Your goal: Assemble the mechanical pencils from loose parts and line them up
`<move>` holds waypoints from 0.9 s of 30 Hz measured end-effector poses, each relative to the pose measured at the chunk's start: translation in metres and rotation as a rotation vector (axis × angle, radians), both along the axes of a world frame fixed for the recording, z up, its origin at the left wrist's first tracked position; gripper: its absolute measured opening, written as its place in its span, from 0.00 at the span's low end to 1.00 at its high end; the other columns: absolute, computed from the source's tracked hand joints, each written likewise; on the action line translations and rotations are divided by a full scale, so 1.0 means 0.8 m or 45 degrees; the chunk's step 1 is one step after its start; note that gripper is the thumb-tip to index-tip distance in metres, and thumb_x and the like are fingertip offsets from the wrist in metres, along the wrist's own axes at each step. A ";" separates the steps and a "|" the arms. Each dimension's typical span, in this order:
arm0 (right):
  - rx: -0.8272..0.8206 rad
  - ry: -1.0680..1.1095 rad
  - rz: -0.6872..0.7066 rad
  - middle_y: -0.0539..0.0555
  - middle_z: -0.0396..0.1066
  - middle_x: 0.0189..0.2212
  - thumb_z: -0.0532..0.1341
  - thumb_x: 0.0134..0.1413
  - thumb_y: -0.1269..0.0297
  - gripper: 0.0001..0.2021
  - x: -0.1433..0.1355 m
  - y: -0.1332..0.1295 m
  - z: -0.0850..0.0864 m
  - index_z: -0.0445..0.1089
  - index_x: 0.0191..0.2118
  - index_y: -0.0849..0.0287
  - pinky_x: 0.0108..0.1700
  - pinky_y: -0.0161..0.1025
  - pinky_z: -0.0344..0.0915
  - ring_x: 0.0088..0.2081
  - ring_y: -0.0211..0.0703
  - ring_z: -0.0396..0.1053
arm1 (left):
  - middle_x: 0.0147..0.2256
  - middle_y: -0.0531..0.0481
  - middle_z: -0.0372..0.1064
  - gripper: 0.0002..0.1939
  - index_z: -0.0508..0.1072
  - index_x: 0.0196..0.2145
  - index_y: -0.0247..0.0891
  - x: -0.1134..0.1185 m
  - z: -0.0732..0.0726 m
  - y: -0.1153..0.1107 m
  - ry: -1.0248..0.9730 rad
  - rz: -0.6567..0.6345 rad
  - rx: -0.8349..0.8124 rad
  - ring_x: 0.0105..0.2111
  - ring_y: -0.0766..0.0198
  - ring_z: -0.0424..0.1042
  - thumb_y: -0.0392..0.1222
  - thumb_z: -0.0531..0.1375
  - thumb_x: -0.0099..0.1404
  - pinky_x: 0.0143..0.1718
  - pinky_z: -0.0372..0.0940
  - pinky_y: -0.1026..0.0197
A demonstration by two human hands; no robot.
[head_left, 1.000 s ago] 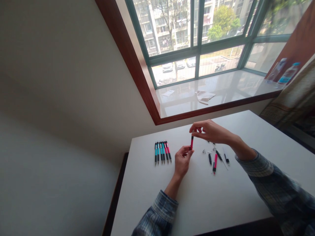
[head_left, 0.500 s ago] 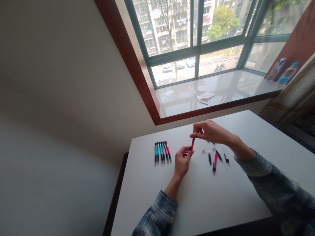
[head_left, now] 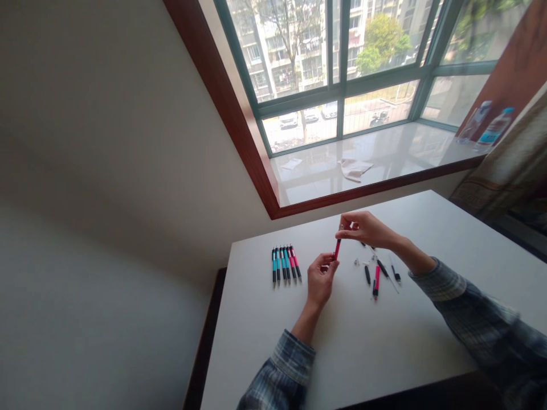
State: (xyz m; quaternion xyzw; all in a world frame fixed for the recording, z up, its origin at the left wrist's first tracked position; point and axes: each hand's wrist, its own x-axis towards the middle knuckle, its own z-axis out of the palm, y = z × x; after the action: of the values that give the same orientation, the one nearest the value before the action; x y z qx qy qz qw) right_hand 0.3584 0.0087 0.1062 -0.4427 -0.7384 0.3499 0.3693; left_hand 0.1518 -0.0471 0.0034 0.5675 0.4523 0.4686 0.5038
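Note:
A pink pen barrel [head_left: 337, 249] with a dark part near its upper end is held upright and slightly tilted between both hands. My left hand [head_left: 320, 279] grips its lower end. The fingers of my right hand [head_left: 358, 226] pinch around its top. To the left, several teal and pink pens [head_left: 284, 265] lie side by side in a row. Right of my left hand are loose pen parts: a pink barrel [head_left: 376, 281] with a black clip, a short black grip [head_left: 367, 275], small metallic pieces [head_left: 356, 262], and a black piece [head_left: 397, 277].
The white table [head_left: 256, 341] stands against the wall under a window sill [head_left: 316, 185]. On the sill lie a crumpled cloth [head_left: 355, 169] and, at the far right, plastic bottles [head_left: 496, 130]. A curtain [head_left: 504, 154] hangs at the right edge.
The view has shifted slightly, so the table items sit a little further right. Both hands keep their hold on the pink barrel, with nearly the same pose.

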 end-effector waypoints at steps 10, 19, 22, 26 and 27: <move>-0.216 0.360 0.053 0.53 0.70 0.31 0.64 0.61 0.44 0.30 0.022 -0.016 -0.058 0.72 0.60 0.61 0.31 0.38 0.60 0.31 0.40 0.63 | 0.38 0.44 0.80 0.17 0.82 0.44 0.37 0.003 0.006 0.001 0.034 0.032 -0.023 0.36 0.59 0.74 0.52 0.66 0.65 0.36 0.66 0.59; -0.218 0.481 -0.072 0.51 0.70 0.32 0.69 0.56 0.46 0.20 0.028 -0.015 -0.077 0.75 0.43 0.59 0.31 0.37 0.61 0.30 0.39 0.64 | 0.38 0.45 0.79 0.17 0.83 0.44 0.39 0.007 0.004 0.003 0.063 0.054 -0.045 0.33 0.60 0.72 0.53 0.67 0.64 0.36 0.65 0.60; -0.253 0.490 -0.032 0.50 0.69 0.31 0.67 0.59 0.46 0.25 0.032 -0.017 -0.078 0.74 0.54 0.57 0.33 0.38 0.62 0.30 0.40 0.64 | 0.38 0.45 0.80 0.17 0.83 0.44 0.38 0.008 0.003 0.003 0.041 0.061 -0.059 0.34 0.60 0.73 0.53 0.67 0.64 0.37 0.65 0.60; -0.251 0.447 -0.022 0.50 0.67 0.27 0.65 0.60 0.44 0.22 0.034 -0.017 -0.083 0.78 0.47 0.60 0.34 0.39 0.61 0.31 0.41 0.64 | 0.38 0.45 0.80 0.18 0.83 0.44 0.38 0.008 0.004 0.003 0.041 0.053 -0.074 0.33 0.60 0.72 0.53 0.66 0.65 0.37 0.65 0.60; -0.240 0.442 -0.044 0.50 0.67 0.26 0.66 0.60 0.44 0.22 0.033 -0.016 -0.085 0.78 0.43 0.60 0.33 0.38 0.60 0.30 0.41 0.63 | 0.37 0.46 0.79 0.18 0.83 0.44 0.38 0.008 0.004 0.002 0.047 0.050 -0.074 0.32 0.61 0.72 0.53 0.66 0.65 0.36 0.65 0.60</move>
State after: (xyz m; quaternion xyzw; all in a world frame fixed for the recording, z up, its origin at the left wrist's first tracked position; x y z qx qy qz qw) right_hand 0.3848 -0.0045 0.0382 -0.4210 -0.6197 0.4823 0.4540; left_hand 0.1585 -0.0453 0.0069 0.5523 0.4861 0.4544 0.5022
